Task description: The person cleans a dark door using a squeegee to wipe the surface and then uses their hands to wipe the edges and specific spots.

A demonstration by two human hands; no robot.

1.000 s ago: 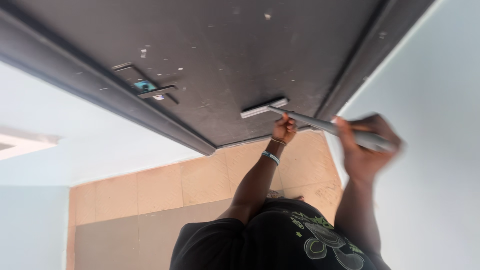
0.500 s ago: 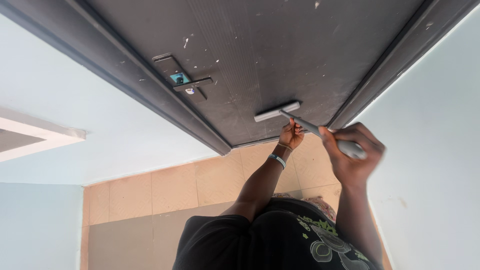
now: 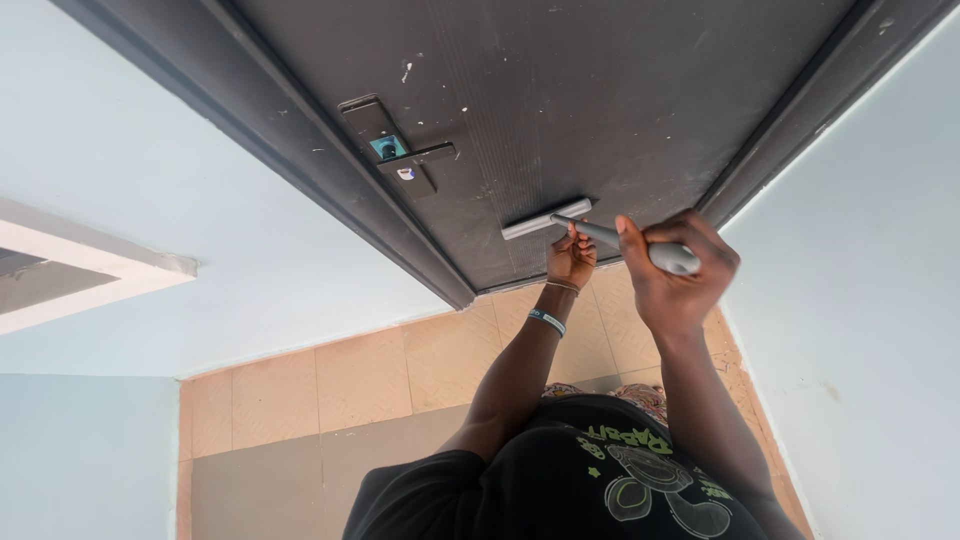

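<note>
1. My right hand [image 3: 672, 275] is wrapped shut around the grey handle of a squeegee [image 3: 620, 238], fingers curled over the thick end, thumb side toward the door.
2. My left hand [image 3: 571, 258] is closed lower down on the same handle, pinching the thin part just behind the blade; a blue and white wristband [image 3: 545, 320] sits on that wrist.
3. The squeegee runs from my right fist down and to the left, and its pale flat blade [image 3: 546, 218] lies against the face of the door, low on the panel, near the bottom edge.
4. The door [image 3: 560, 90] is dark grey and matt, dotted with small white specks. Its lever handle [image 3: 410, 160] sits on a dark plate further up and to the left of the blade, well apart from both hands.
5. The dark door frame [image 3: 300, 150] borders the door on both sides, with pale walls [image 3: 150, 200] beyond it.
6. Below the door lies a floor of tan square tiles [image 3: 360, 380].
7. At the bottom of the view is my black printed T-shirt [image 3: 600, 480].
</note>
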